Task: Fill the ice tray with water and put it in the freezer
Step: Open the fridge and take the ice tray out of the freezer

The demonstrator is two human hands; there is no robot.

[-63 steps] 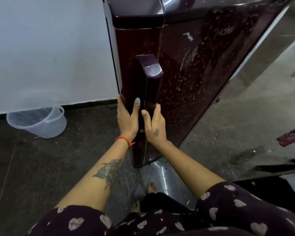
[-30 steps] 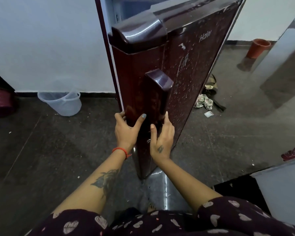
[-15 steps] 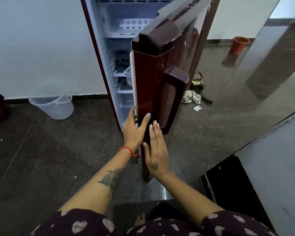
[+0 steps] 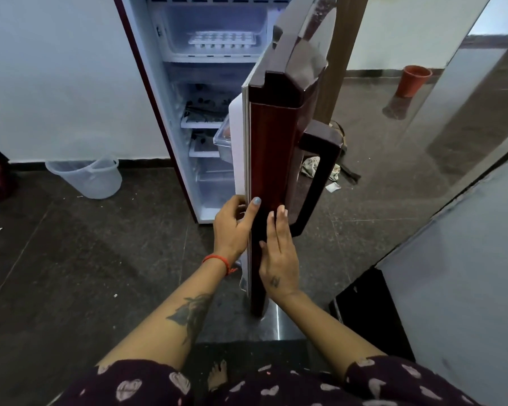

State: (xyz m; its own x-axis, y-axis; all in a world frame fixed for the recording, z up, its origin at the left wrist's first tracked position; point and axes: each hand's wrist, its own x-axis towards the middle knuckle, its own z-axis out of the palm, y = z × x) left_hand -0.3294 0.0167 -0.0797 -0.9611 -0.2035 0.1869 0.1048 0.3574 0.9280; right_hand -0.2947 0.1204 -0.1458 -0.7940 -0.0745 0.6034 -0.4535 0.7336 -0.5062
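Hands on open refrigerator door
Left hand (image 4: 232,227) grips the maroon glossy refrigerator door (image 4: 272,159) edge; right hand (image 4: 279,259) presses flat, fingers straight. White plastic ice tray (image 4: 222,41) sits in freezer compartment (image 4: 211,27).

Left hand (image 4: 232,227): pale blue polish on the thumbnail. Red-orange thread bracelet (image 4: 217,260) around the wrist just below it, knot with a loose end on the inner side. Dark floral tattoo (image 4: 192,313) on the forearm, below the bracelet. Right hand (image 4: 279,259): small dark tattoo (image 4: 274,281) on its back near the wrist. Dark maroon garment (image 4: 147,385) printed with pale hearts; bare foot (image 4: 217,376).
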